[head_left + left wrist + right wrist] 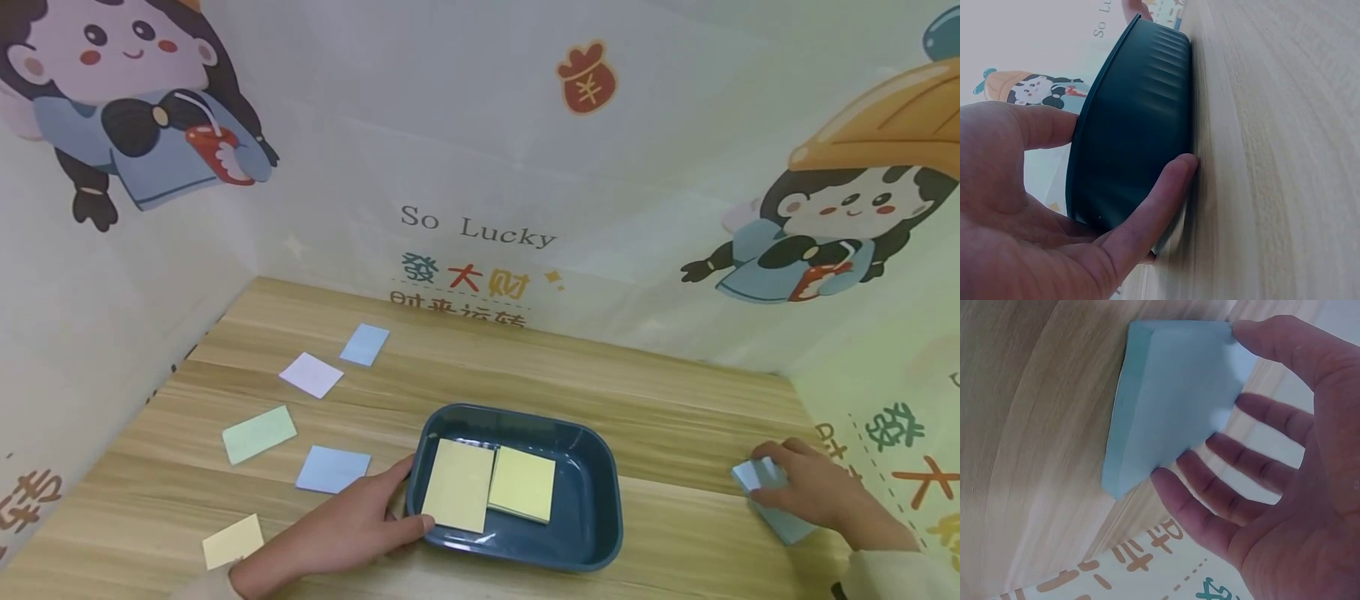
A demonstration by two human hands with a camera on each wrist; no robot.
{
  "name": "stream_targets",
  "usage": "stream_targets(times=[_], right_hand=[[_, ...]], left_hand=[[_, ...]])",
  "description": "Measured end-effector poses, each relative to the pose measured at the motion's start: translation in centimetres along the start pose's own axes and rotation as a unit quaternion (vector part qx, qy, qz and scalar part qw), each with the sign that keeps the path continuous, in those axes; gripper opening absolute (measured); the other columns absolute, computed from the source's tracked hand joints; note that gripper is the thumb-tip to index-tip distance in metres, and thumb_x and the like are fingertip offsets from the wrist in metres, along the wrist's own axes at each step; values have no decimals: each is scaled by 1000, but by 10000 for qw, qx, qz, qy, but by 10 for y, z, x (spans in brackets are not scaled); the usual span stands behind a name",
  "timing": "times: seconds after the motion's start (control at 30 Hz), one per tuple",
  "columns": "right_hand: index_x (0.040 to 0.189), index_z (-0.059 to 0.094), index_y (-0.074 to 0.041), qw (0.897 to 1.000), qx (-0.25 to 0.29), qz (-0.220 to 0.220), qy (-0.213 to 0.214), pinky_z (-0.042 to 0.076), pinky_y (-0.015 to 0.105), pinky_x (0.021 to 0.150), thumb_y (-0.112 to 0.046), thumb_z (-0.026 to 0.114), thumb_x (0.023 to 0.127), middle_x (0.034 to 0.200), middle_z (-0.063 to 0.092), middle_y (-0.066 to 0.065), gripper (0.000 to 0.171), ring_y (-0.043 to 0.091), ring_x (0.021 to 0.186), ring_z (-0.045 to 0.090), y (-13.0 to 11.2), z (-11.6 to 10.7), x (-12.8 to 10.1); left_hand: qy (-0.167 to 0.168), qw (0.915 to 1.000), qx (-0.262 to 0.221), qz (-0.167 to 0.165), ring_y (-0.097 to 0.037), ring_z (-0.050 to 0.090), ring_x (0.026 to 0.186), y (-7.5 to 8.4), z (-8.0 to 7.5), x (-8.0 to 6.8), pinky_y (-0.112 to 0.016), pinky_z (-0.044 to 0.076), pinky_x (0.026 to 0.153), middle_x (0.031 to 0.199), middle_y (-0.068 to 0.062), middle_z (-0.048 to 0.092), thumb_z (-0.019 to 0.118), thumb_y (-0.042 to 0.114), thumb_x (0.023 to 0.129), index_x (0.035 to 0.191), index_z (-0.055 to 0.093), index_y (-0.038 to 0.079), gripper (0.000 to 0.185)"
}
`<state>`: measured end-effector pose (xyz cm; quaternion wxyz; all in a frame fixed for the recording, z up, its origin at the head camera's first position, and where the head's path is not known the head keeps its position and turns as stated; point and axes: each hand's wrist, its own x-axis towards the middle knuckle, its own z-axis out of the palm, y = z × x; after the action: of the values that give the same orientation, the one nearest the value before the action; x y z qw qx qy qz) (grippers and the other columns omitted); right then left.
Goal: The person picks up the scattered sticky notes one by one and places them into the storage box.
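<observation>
Table (pixel 675 533), wood-grained. Nearest, lower left: pale yellow slip (pixel 232 542), flat. Left hand (pixel 367 512) beside it grips the left end of dark blue tray (pixel 588 500), thumb at rim. In tray, side by side: larger yellow pad (pixel 457 485), smaller yellow pad (pixel 522 485). Far right: right hand (pixel 813 485) pinches light-blue pad (pixel 1179 400) between thumb and fingertips, pad on table near wall. Left of tray, receding: blue slip (pixel 332 469), green slip (pixel 259 434), lilac slip (pixel 311 375), second blue slip (pixel 365 344). Beyond: printed wall (pixel 465 150), "So Lucky" lettering.
</observation>
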<state>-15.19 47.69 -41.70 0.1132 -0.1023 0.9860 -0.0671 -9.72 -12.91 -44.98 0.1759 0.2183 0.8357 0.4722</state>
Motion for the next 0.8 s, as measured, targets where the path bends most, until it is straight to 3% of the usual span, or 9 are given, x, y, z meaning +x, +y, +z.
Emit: stream_targets(times=[0.27, 0.43, 0.57, 0.67, 0.8], right_hand=[[124, 60, 5, 9989, 162, 365, -228, 55, 55, 70, -40, 77, 101, 114, 59, 32, 53, 39, 89, 65, -3, -1, 4], [104, 55, -9, 9990, 128, 338, -280, 52, 51, 68, -41, 73, 105, 108, 56, 25, 36, 31, 81, 60, -6, -1, 5], [99, 58, -14, 9996, -27, 190, -207, 54, 53, 70, -41, 71, 107, 109, 60, 22, 32, 30, 81, 61, -9, 0, 4], [100, 60, -11, 9996, -26, 159, -215, 55, 51, 72, -45, 74, 104, 108, 64, 16, 37, 28, 83, 62, -10, 1, 4], [108, 63, -1, 9994, 100, 193, -276, 55, 46, 73, -49, 85, 93, 109, 66, 15, 54, 27, 86, 63, -12, 1, 3]], left_hand=[[-75, 9999, -26, -93, -7, 59, 62, 0, 0, 1, -30, 45, 58, 69, 8, 68, 74, 35, 105, 169, 33, -1, 85], [-76, 9999, -7, -137, -8, 60, 62, 2, 0, 1, -30, 46, 58, 69, 7, 68, 74, 36, 105, 169, 33, -2, 85], [-72, 9999, -3, -143, -8, 60, 62, 2, 0, 1, -31, 46, 58, 69, 7, 68, 75, 35, 104, 169, 33, -2, 85], [-69, 9999, -6, -108, -8, 60, 62, 2, 0, 1, -31, 46, 59, 69, 8, 68, 74, 34, 105, 169, 33, -1, 84], [-62, 9999, 3, -108, -8, 60, 62, 2, 0, 2, -31, 46, 59, 68, 8, 67, 74, 35, 104, 169, 33, -1, 84]])
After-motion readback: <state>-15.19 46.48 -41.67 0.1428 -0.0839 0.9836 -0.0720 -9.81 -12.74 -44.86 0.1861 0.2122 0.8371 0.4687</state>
